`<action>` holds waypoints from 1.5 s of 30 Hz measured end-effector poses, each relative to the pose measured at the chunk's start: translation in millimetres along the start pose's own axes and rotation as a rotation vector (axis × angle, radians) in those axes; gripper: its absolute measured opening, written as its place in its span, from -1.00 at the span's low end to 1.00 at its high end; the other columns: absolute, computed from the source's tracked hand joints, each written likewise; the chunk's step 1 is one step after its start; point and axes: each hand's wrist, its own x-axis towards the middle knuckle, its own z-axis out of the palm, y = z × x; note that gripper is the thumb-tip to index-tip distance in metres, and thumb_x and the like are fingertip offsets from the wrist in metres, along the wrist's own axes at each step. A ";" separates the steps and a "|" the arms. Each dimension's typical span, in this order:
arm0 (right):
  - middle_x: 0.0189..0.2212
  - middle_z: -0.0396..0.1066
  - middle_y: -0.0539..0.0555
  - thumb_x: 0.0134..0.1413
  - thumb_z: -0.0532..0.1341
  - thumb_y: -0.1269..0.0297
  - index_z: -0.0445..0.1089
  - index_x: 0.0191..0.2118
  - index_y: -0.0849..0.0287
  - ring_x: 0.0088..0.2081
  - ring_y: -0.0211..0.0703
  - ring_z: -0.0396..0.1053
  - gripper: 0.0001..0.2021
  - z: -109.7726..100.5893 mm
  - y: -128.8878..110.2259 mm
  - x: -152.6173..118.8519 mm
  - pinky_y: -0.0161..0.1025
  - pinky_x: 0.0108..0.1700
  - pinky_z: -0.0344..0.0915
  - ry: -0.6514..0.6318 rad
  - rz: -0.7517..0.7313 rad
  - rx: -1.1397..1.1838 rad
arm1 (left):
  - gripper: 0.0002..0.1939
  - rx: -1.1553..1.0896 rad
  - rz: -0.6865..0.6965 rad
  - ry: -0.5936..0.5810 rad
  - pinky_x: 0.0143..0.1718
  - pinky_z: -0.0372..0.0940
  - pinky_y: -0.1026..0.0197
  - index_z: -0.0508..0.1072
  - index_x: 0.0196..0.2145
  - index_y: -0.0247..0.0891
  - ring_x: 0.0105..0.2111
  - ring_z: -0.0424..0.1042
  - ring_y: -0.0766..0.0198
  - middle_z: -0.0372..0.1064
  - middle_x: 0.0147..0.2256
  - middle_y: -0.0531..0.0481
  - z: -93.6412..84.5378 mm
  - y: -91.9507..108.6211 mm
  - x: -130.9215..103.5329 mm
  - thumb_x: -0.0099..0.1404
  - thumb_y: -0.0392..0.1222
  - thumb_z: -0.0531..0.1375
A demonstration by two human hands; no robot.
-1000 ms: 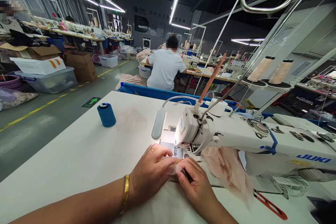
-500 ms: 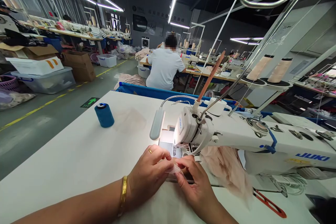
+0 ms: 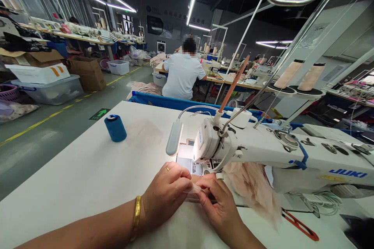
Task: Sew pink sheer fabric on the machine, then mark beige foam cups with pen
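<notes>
Just in front of the sewing machine's needle area, my left hand (image 3: pixel 171 188) pinches the edge of a thin, sheer fabric (image 3: pixel 193 189). My right hand (image 3: pixel 217 202) is closed on the same edge, its fingertips almost meeting those of the left. The fabric hangs down pale and see-through over the table front below my hands. A white sewing machine (image 3: pixel 251 148) stands right beyond them, its presser foot above the lit plate. More gathered beige-pink fabric (image 3: pixel 253 186) lies under the machine arm, to the right of my right hand.
A blue thread cone (image 3: pixel 115 128) stands on the white table (image 3: pixel 87 175) at left. A small lamp (image 3: pixel 174 138) hangs beside the machine head. Red-handled snips (image 3: pixel 300 223) lie at right. Beyond a blue cloth edge (image 3: pixel 163 101) sits a person in a white shirt (image 3: pixel 180 76).
My fingers have shifted very slightly on the fabric edge, the right fingertips curling closer round it. The view has moved a touch; all else stays in place.
</notes>
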 end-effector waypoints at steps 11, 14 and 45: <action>-0.31 0.49 -0.06 0.41 0.19 0.36 0.44 -0.17 0.01 -0.30 -0.19 0.45 -0.88 -2.5 -6.5 6.9 -0.29 -0.26 0.36 0.023 -0.041 0.045 | -0.67 -0.016 -0.086 -0.047 -0.01 0.36 0.13 0.50 0.04 -0.13 -0.09 0.43 0.18 0.49 -0.07 -0.03 -1.6 3.9 -1.3 0.40 -0.40 0.14; -0.31 0.49 -0.05 0.41 0.19 0.37 0.45 -0.17 0.02 -0.30 -0.19 0.46 -0.88 -2.5 -6.1 7.1 -0.30 -0.26 0.37 0.034 -0.055 0.044 | -0.64 0.019 -0.090 -0.018 -0.01 0.37 0.15 0.54 0.03 -0.10 -0.09 0.43 0.18 0.47 -0.07 -0.05 -1.8 5.0 -2.4 0.38 -0.42 0.16; -0.40 0.47 -0.02 0.46 0.16 0.28 0.42 -0.24 0.06 -0.40 -0.18 0.41 -0.83 0.2 -8.8 7.1 -0.24 -0.34 0.32 0.007 -0.034 0.004 | -0.80 0.074 -0.007 0.098 -0.14 0.35 0.19 0.52 -0.28 -0.19 -0.21 0.39 0.22 0.51 -0.17 -0.04 -3.9 5.8 2.7 0.40 -0.42 0.16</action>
